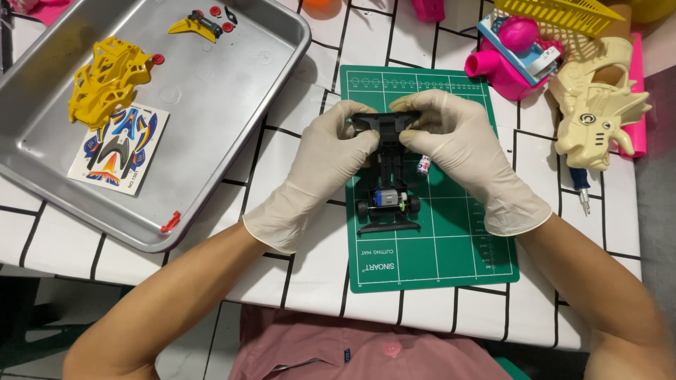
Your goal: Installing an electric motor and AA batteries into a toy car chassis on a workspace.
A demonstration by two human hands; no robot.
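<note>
A metal tray [232,91] is sitting far left, holding a yellow car body [105,81], a sticker sheet [120,149] and small red parts. On the green cutting mat [451,239] — centre — the left hand [320,169] and right hand [461,151] are both pinching the far end of a black toy car chassis [389,190].
</note>
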